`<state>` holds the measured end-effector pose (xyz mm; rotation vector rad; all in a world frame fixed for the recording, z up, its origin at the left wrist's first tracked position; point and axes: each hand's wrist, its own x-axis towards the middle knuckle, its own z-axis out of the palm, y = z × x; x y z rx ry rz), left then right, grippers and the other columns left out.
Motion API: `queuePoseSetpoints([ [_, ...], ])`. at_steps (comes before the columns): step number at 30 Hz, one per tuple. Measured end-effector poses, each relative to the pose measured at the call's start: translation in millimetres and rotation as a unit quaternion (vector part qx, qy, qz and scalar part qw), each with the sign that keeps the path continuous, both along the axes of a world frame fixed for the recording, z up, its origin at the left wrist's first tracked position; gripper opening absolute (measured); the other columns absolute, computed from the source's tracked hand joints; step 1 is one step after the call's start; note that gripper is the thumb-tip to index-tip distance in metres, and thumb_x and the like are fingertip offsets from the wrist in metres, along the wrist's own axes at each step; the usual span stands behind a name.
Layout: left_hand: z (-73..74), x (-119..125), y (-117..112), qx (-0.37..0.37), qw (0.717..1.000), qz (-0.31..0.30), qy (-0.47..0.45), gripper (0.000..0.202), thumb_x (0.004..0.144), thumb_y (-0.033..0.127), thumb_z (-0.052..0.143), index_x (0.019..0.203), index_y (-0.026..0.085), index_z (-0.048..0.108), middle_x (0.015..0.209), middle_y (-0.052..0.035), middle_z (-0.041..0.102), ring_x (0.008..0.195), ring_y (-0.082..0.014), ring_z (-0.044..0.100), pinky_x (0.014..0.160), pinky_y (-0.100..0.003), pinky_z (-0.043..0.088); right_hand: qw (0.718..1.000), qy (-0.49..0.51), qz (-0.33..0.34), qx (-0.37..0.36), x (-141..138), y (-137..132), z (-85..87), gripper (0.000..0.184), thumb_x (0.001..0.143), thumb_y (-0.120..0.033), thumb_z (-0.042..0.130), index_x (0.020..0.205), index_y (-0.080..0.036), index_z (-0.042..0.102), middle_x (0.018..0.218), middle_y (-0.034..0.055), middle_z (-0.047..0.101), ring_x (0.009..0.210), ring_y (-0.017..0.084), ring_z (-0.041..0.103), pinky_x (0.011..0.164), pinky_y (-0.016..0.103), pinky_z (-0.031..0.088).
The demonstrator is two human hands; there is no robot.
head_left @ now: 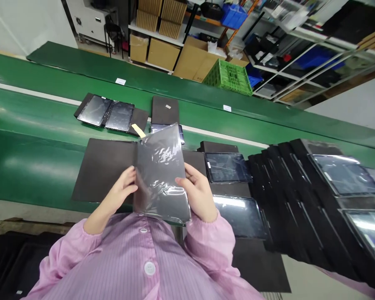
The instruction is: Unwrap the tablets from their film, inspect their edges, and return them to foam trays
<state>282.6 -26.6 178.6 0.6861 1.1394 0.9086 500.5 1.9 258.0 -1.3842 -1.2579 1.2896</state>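
Observation:
A dark tablet in clear plastic film [164,173] is held up in front of my chest, tilted, its plain grey back towards me. My right hand [200,191] grips its right edge, thumb on the near face and fingers behind. At the left edge, my left hand [123,189] has its curled fingers and thumb against the film. A yellow strip [138,130] shows at the tablet's upper left corner; I cannot tell whether it is attached. Beneath lies a black foam sheet [106,166], partly hidden by the tablet.
Two tablets [108,113] lie on black foam at the back left of the green bench [34,166]. Behind the held tablet is a black block [165,109]. More tablets [228,167] and a leaning row of black foam pieces [287,200] fill the right. Shelves stand beyond.

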Motion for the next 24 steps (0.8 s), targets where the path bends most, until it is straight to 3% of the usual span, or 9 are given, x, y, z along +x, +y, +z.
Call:
queuePoseSetpoints([
  [2, 10.9, -2.5, -5.8, 0.038, 0.997, 0.058, 0.028, 0.078, 0.077, 0.032, 0.073, 0.147, 0.035, 0.039, 0.166, -0.0029, 0.023, 0.150, -0.0278, 0.029, 0.116, -0.040, 0.038, 0.995, -0.091, -0.003, 0.050, -15.6, -9.0, 14.2, 0.046, 0.076, -0.020, 0.059, 0.121, -0.021, 0.067, 0.085, 0.0025, 0.076, 0.065, 0.017, 0.068, 0.064, 0.029, 0.056],
  [4, 20.9, -8.0, -11.9, 0.049, 0.997, 0.054, -0.031, 0.075, 0.082, 0.042, 0.067, 0.149, 0.041, 0.034, 0.168, 0.0025, 0.017, 0.151, -0.0287, 0.029, 0.110, -0.041, 0.045, 0.980, -0.174, 0.030, 0.093, -36.0, -19.1, 19.7, 0.054, 0.079, -0.021, 0.060, 0.134, -0.020, 0.060, 0.082, 0.0037, 0.076, 0.057, 0.016, 0.066, 0.061, 0.029, 0.056],
  [6, 26.8, -18.0, -15.8, 0.030, 0.994, 0.054, -0.094, 0.070, 0.081, 0.056, 0.062, 0.146, 0.035, 0.043, 0.162, -0.0014, 0.034, 0.143, -0.0327, 0.041, 0.102, -0.042, 0.052, 0.966, -0.187, 0.123, 0.128, -56.4, -27.7, 17.6, 0.057, 0.080, -0.024, 0.061, 0.137, -0.019, 0.057, 0.089, 0.0066, 0.077, 0.060, 0.018, 0.070, 0.063, 0.030, 0.058],
  [8, 26.9, -32.5, -15.9, -0.008, 0.992, 0.090, -0.090, 0.073, 0.076, 0.061, 0.065, 0.140, 0.027, 0.052, 0.149, -0.0071, 0.053, 0.133, -0.0342, 0.053, 0.096, -0.041, 0.056, 0.952, -0.147, 0.231, 0.139, -68.9, -31.7, 10.6, 0.052, 0.081, -0.026, 0.063, 0.133, -0.020, 0.061, 0.099, 0.0081, 0.078, 0.070, 0.019, 0.074, 0.067, 0.030, 0.060],
  [11, 18.4, -55.6, -9.7, -0.090, 0.987, 0.136, -0.007, 0.071, 0.071, 0.046, 0.077, 0.135, 0.024, 0.055, 0.130, -0.0061, 0.069, 0.117, -0.0301, 0.066, 0.089, -0.036, 0.059, 0.953, -0.125, 0.253, 0.108, -58.8, -19.8, -5.3, 0.045, 0.081, -0.027, 0.065, 0.125, -0.020, 0.067, 0.101, 0.0071, 0.078, 0.074, 0.019, 0.076, 0.073, 0.032, 0.061],
  [14, 5.9, -70.4, -3.2, -0.126, 0.982, 0.129, 0.053, 0.072, 0.068, 0.039, 0.082, 0.134, 0.025, 0.057, 0.123, -0.0045, 0.072, 0.114, -0.0280, 0.068, 0.087, -0.032, 0.059, 0.974, -0.149, 0.157, 0.063, -14.3, 25.3, -23.7, 0.038, 0.083, -0.026, 0.064, 0.120, -0.018, 0.069, 0.097, 0.0067, 0.079, 0.073, 0.017, 0.075, 0.074, 0.032, 0.061],
  [18, -13.6, -77.9, -2.7, -0.081, 0.981, 0.123, 0.125, 0.071, 0.067, 0.046, 0.082, 0.131, 0.025, 0.060, 0.134, -0.0043, 0.066, 0.132, -0.0288, 0.056, 0.110, -0.037, 0.047, 0.964, -0.258, 0.013, -0.057, 58.9, 131.6, -45.3, 0.030, 0.087, -0.021, 0.065, 0.115, -0.012, 0.069, 0.085, 0.0062, 0.077, 0.069, 0.015, 0.072, 0.070, 0.028, 0.059],
  [21, -28.3, -81.8, -5.4, -0.082, 0.977, 0.123, 0.153, 0.074, 0.066, 0.055, 0.079, 0.131, 0.024, 0.060, 0.142, -0.0052, 0.061, 0.141, -0.0300, 0.047, 0.121, -0.042, 0.033, 0.944, -0.317, -0.014, -0.088, 88.1, 210.9, -62.8, 0.029, 0.091, -0.023, 0.065, 0.116, -0.009, 0.065, 0.095, 0.0096, 0.073, 0.078, 0.016, 0.071, 0.073, 0.029, 0.059],
  [24, -37.5, -84.4, -8.5, -0.094, 0.974, 0.118, 0.168, 0.079, 0.066, 0.060, 0.077, 0.133, 0.023, 0.058, 0.146, -0.0073, 0.057, 0.144, -0.0316, 0.042, 0.123, -0.045, 0.029, 0.920, -0.380, -0.005, -0.099, 89.6, 260.1, -87.3, 0.032, 0.095, -0.034, 0.062, 0.119, -0.014, 0.061, 0.114, 0.0081, 0.066, 0.095, 0.019, 0.067, 0.082, 0.038, 0.059],
])
